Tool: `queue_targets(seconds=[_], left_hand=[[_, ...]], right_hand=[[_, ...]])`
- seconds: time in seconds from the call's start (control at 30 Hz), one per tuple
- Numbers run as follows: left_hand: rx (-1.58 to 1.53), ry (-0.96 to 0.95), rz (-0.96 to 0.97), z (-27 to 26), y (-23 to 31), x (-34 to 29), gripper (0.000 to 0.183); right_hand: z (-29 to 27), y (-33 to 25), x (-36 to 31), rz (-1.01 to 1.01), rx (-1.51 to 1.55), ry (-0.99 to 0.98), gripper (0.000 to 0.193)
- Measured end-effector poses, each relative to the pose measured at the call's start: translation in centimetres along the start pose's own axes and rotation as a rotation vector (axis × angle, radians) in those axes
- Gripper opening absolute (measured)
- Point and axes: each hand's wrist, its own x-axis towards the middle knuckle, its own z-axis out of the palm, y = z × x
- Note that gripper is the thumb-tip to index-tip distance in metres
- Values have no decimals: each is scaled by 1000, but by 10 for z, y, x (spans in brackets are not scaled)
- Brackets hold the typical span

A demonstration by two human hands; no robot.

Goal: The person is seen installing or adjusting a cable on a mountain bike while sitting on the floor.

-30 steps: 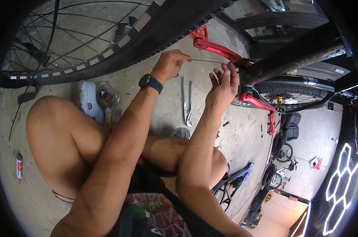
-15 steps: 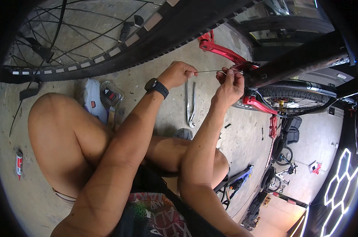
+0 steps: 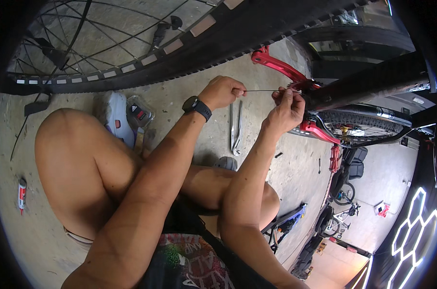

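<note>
A thin dark cable (image 3: 262,90) runs nearly level between my two hands. My left hand (image 3: 223,92), with a dark watch on its wrist, pinches the cable's left end. Closer to the bike frame (image 3: 368,79), my right hand (image 3: 287,110) pinches the same cable, its fingertips beside the frame's lower end. A red crank arm (image 3: 278,65) angles up and left from there, and another red crank arm (image 3: 319,131) lies below my right hand. Where the cable meets the frame is hidden by my fingers.
A large wheel (image 3: 180,58) spans the upper left. Long-handled metal cutters (image 3: 235,130) lie on the concrete floor below my hands. A clear package (image 3: 140,113) sits by my shoe (image 3: 116,118). A red-and-white tube (image 3: 21,195) lies far left. A rear wheel (image 3: 363,123) is at right.
Both hands appear slightly further right and lower in the picture, as the whole view has shifted a little. The cable stays pinched between them.
</note>
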Motion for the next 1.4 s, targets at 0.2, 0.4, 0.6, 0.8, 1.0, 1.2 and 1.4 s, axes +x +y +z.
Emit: queue_targets(seconds=[0.2, 0.4, 0.6, 0.8, 1.0, 1.2, 1.4], left_hand=[[112, 148, 105, 12, -16, -4, 13], [-135, -17, 68, 23, -17, -15, 14], [-86, -90, -81, 23, -28, -18, 16], [-229, -59, -140, 18, -28, -18, 18], [-77, 126, 78, 13, -23, -13, 19], [-31, 212, 150, 12, -17, -9, 17], [25, 279, 273, 43, 18, -17, 18]], right_hand=[[6, 2, -1, -23, -80, -19, 7], [-5, 12, 1, 55, -39, 73, 6], [0, 24, -10, 111, -100, -60, 3], [0, 24, -11, 175, 9, 56, 2], [6, 11, -12, 135, 45, 107, 1], [6, 7, -8, 130, 102, 131, 4], [5, -13, -6, 57, 127, 141, 14]])
